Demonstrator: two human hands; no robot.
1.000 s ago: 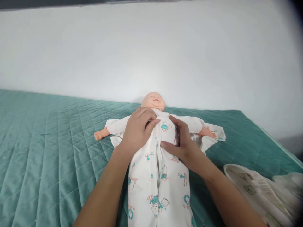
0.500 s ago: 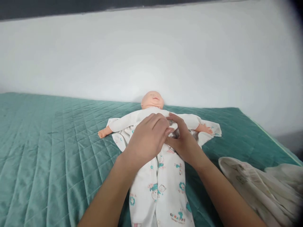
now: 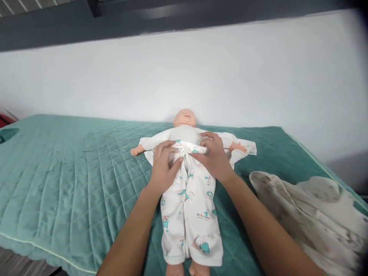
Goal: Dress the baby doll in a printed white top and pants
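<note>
A baby doll [image 3: 184, 118] lies on its back, its arms stretched out sideways. It wears a plain white long-sleeved top [image 3: 184, 133] and white trousers [image 3: 201, 226] with teal and pink prints. My left hand [image 3: 165, 166] is at the left side of the trousers' waist, fingers curled over the waistband and thumb below. At the other side my right hand [image 3: 215, 157] grips the waistband between thumb and fingers. Between the hands the waistband is bunched. A printed white cloth [image 3: 250, 147] shows beneath the doll's arms. The doll's bare feet [image 3: 199, 269] stick out at the bottom.
Green quilted bedding [image 3: 86, 172] lies under everything. A heap of pale clothing [image 3: 304, 207] is on the right, near my right forearm. Behind the doll's head rises a white wall [image 3: 172, 76] with a dark band above it. At lower left the bedding's edge meets a wood-look floor [image 3: 21, 264].
My hands were close together at the middle of the waist and have moved apart to its two sides. The view has shifted, so the trouser hems and feet now show.
</note>
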